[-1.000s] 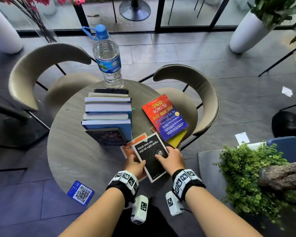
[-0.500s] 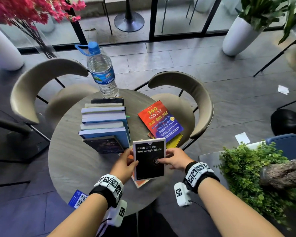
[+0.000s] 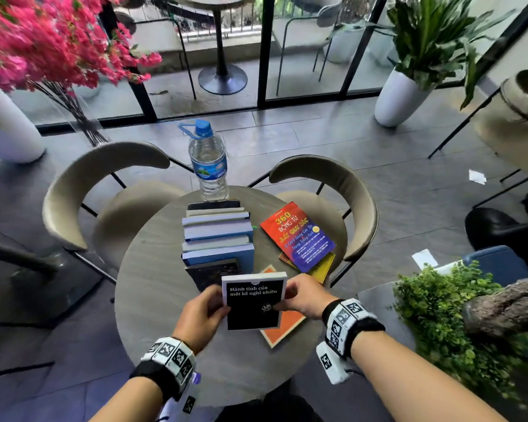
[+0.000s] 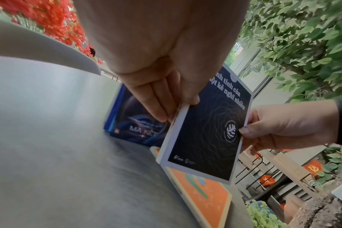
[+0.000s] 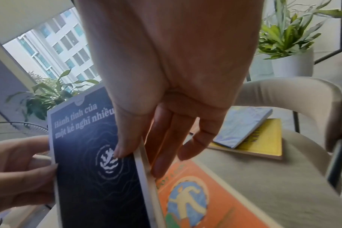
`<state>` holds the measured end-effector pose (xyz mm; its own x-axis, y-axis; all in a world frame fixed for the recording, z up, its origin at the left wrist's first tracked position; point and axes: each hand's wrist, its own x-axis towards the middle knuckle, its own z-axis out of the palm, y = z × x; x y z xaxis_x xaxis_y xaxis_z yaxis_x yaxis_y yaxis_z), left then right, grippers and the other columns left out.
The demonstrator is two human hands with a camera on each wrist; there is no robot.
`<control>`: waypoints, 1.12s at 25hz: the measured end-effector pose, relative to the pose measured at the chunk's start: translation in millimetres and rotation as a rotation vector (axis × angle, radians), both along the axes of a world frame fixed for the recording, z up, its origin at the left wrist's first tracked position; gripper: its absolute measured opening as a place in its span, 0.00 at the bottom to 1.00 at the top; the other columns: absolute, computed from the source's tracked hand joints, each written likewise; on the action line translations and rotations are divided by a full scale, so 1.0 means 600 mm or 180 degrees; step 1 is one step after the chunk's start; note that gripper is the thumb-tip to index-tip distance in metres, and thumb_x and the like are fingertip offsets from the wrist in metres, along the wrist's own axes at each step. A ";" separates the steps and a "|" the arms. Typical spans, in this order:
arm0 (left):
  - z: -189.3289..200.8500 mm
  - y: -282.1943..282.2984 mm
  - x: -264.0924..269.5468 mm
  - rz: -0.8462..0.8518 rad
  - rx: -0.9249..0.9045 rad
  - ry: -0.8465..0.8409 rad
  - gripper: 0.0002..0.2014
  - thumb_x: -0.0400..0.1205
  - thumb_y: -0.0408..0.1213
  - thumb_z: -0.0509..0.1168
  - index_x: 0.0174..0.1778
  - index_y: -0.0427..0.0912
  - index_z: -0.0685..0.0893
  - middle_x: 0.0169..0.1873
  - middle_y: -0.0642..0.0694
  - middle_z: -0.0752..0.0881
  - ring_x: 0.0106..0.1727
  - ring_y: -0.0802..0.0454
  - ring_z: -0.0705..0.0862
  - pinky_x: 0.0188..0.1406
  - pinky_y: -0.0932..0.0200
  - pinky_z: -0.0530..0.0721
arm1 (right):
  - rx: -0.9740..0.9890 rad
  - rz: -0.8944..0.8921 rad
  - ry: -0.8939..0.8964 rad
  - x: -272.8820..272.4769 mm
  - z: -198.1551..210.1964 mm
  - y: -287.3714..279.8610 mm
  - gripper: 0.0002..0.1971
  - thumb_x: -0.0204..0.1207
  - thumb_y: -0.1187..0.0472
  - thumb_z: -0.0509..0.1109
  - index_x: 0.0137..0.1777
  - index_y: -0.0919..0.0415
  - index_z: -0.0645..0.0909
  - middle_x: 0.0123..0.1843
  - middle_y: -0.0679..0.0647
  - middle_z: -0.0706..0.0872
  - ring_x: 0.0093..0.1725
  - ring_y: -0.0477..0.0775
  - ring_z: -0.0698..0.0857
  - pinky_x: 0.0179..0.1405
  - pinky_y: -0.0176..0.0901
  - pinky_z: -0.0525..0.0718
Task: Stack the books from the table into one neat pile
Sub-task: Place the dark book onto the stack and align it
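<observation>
Both hands hold a black book with a white border (image 3: 253,303) (image 4: 207,131) (image 5: 96,169) lifted above the round table (image 3: 153,300). My left hand (image 3: 209,312) (image 4: 174,111) pinches its left edge, thumb on the cover. My right hand (image 3: 290,298) (image 5: 139,155) pinches the right edge. Under it an orange book (image 3: 282,327) (image 5: 195,197) lies flat. Behind stands a pile of books (image 3: 217,236) with a dark book (image 3: 211,271) at its front. A red and blue book (image 3: 297,236) lies on a yellow book (image 3: 322,266) at the right.
A water bottle (image 3: 208,162) stands at the table's far edge behind a black phone (image 3: 214,205). Two beige chairs (image 3: 104,190) (image 3: 333,190) ring the far side. A leafy plant (image 3: 439,315) sits close on the right, pink flowers (image 3: 49,41) far left.
The black book has come up off the orange book and been turned upright between both hands, moving slightly toward the pile. The head view has tilted up.
</observation>
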<state>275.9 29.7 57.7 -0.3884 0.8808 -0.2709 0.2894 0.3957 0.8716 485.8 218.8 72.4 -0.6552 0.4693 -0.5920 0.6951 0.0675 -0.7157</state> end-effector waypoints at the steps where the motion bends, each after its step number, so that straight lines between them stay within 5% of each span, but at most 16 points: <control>1: 0.004 -0.013 -0.017 0.0011 0.0028 0.0043 0.22 0.79 0.23 0.73 0.50 0.61 0.82 0.44 0.59 0.94 0.49 0.65 0.91 0.53 0.67 0.86 | 0.0105 -0.0034 -0.0012 -0.019 0.002 -0.019 0.08 0.65 0.60 0.85 0.40 0.61 0.91 0.35 0.42 0.88 0.36 0.38 0.80 0.40 0.43 0.80; 2: 0.005 -0.026 -0.035 0.0055 0.0020 0.0128 0.21 0.79 0.24 0.73 0.49 0.60 0.81 0.42 0.60 0.94 0.47 0.67 0.91 0.49 0.69 0.85 | 0.0176 -0.0091 -0.0044 -0.036 0.001 -0.036 0.05 0.67 0.61 0.85 0.37 0.56 0.91 0.32 0.39 0.88 0.34 0.34 0.80 0.40 0.41 0.81; 4: -0.001 -0.047 -0.064 0.0143 -0.0004 0.0209 0.15 0.79 0.24 0.73 0.48 0.51 0.82 0.40 0.60 0.94 0.44 0.65 0.92 0.45 0.68 0.84 | 0.0302 -0.0139 -0.0129 -0.069 -0.003 -0.064 0.16 0.71 0.64 0.83 0.30 0.42 0.88 0.27 0.32 0.87 0.31 0.27 0.80 0.39 0.35 0.81; 6: -0.014 -0.059 -0.086 0.0280 -0.0011 0.0243 0.12 0.79 0.22 0.73 0.45 0.44 0.82 0.38 0.60 0.93 0.41 0.65 0.91 0.44 0.65 0.85 | 0.0509 -0.0162 -0.0272 -0.092 0.001 -0.091 0.18 0.72 0.60 0.82 0.29 0.35 0.86 0.30 0.34 0.87 0.37 0.32 0.84 0.44 0.39 0.85; 10: -0.040 -0.075 -0.115 0.0485 -0.0007 0.0367 0.12 0.77 0.27 0.76 0.42 0.46 0.81 0.36 0.55 0.93 0.41 0.57 0.92 0.47 0.51 0.90 | 0.0664 -0.0223 -0.0253 -0.131 -0.002 -0.115 0.03 0.74 0.50 0.79 0.41 0.43 0.89 0.43 0.44 0.93 0.47 0.47 0.89 0.52 0.45 0.86; 12: -0.045 -0.076 -0.119 0.0607 -0.0072 0.0368 0.10 0.77 0.28 0.77 0.42 0.44 0.82 0.35 0.51 0.92 0.40 0.53 0.92 0.47 0.50 0.90 | 0.0739 -0.0250 -0.0314 -0.141 -0.023 -0.116 0.12 0.69 0.38 0.76 0.48 0.42 0.90 0.46 0.45 0.94 0.50 0.49 0.91 0.55 0.51 0.88; 14: -0.045 -0.074 -0.119 0.0730 -0.0129 0.0414 0.08 0.77 0.29 0.77 0.44 0.43 0.85 0.33 0.51 0.91 0.39 0.58 0.89 0.45 0.60 0.88 | 0.0885 -0.0255 -0.0433 -0.148 -0.045 -0.118 0.22 0.65 0.32 0.71 0.53 0.42 0.89 0.45 0.45 0.94 0.50 0.50 0.92 0.54 0.52 0.89; 17: -0.045 -0.071 -0.121 0.0820 -0.0157 0.0492 0.08 0.78 0.30 0.77 0.44 0.46 0.86 0.32 0.53 0.90 0.41 0.63 0.87 0.39 0.73 0.79 | 0.0988 -0.0337 -0.0440 -0.165 -0.026 -0.130 0.13 0.75 0.46 0.77 0.52 0.52 0.91 0.47 0.51 0.94 0.52 0.54 0.91 0.50 0.42 0.84; 20: -0.055 -0.067 -0.125 0.0918 -0.0280 0.0495 0.08 0.78 0.32 0.77 0.43 0.48 0.85 0.31 0.53 0.89 0.36 0.60 0.87 0.40 0.63 0.83 | 0.1085 -0.0409 -0.0351 -0.165 -0.036 -0.130 0.12 0.79 0.50 0.76 0.57 0.55 0.92 0.52 0.53 0.95 0.55 0.53 0.91 0.52 0.42 0.84; 25: -0.052 -0.046 -0.117 0.1070 -0.0306 0.0293 0.07 0.78 0.33 0.77 0.41 0.47 0.85 0.31 0.54 0.90 0.38 0.55 0.89 0.43 0.57 0.86 | 0.1159 -0.0418 -0.0227 -0.158 -0.056 -0.113 0.19 0.76 0.39 0.69 0.54 0.52 0.90 0.49 0.52 0.95 0.54 0.57 0.92 0.54 0.54 0.89; 28: -0.049 -0.031 -0.104 0.1208 -0.0322 0.0102 0.07 0.78 0.33 0.77 0.40 0.48 0.86 0.32 0.56 0.91 0.40 0.57 0.91 0.45 0.59 0.87 | 0.1165 -0.0374 -0.0203 -0.152 -0.045 -0.093 0.11 0.79 0.50 0.75 0.54 0.56 0.92 0.50 0.56 0.95 0.54 0.57 0.92 0.54 0.48 0.87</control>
<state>213.8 11.1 28.3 -0.6911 0.6422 -0.3315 0.1325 0.5634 0.8155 394.9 162.9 45.3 -0.5517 0.7267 -0.4094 0.7556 0.2276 -0.6142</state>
